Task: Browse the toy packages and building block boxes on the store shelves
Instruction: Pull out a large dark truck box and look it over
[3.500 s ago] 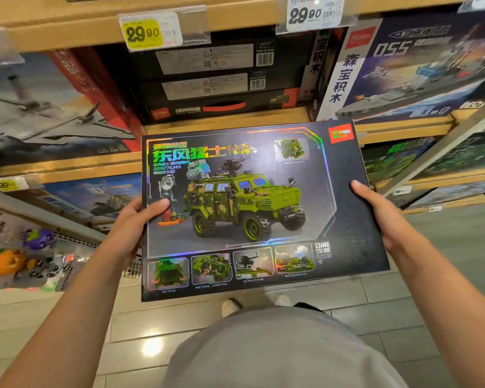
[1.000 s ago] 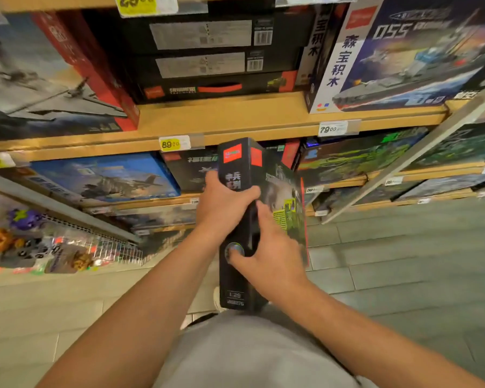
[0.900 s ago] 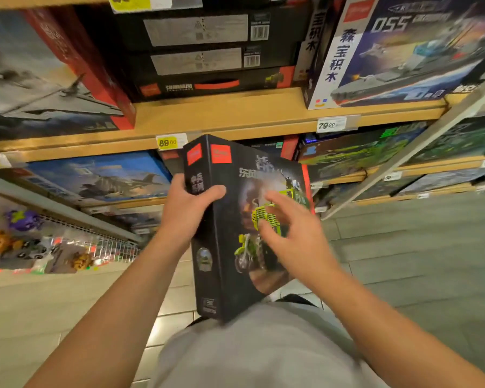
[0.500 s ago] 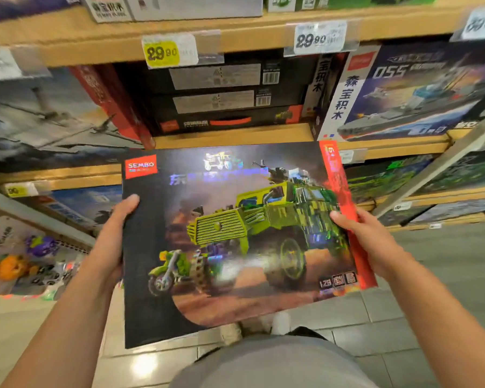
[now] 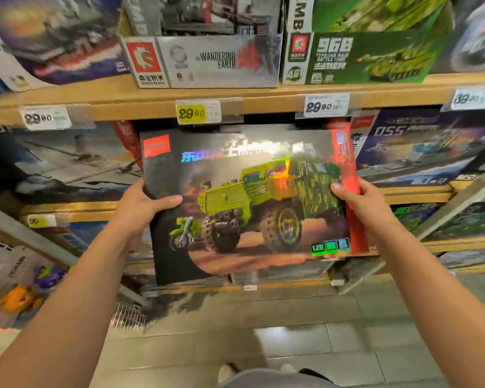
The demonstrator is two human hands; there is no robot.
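Item: large flat black cardboard building-block box with green armoured truck artwork (image 5: 249, 203), held upright before the front edge of the wooden store shelf (image 5: 263, 102), just under the yellow price tag (image 5: 191, 113). Left hand (image 5: 143, 208) and right hand (image 5: 359, 203) grip opposite side edges, thumbs on the face; fingers behind hidden. Probably stiff, light, glossy and slippery; best held by the edges; title print blurred.

Warm light, motion blur, box glare
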